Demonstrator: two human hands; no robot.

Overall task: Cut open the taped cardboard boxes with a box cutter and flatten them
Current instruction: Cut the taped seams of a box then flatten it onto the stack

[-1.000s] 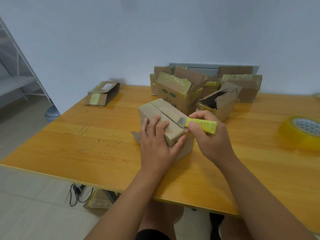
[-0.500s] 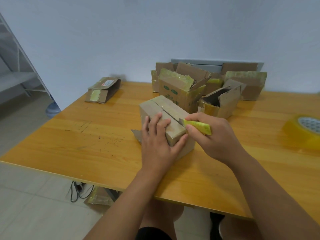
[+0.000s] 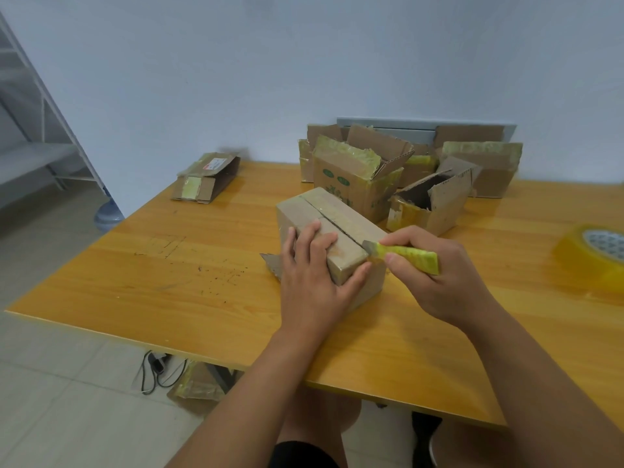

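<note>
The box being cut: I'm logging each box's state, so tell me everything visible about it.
The box being cut is plain brown cardboard, oblong, lying on the wooden table in front of the opened boxes. Glossy tape runs along its top seam, which shows as a dark slit. The left hand holds down its near end, thumb on the end face. The box cutter, held in the right hand, has its blade at the seam's near end.
</note>
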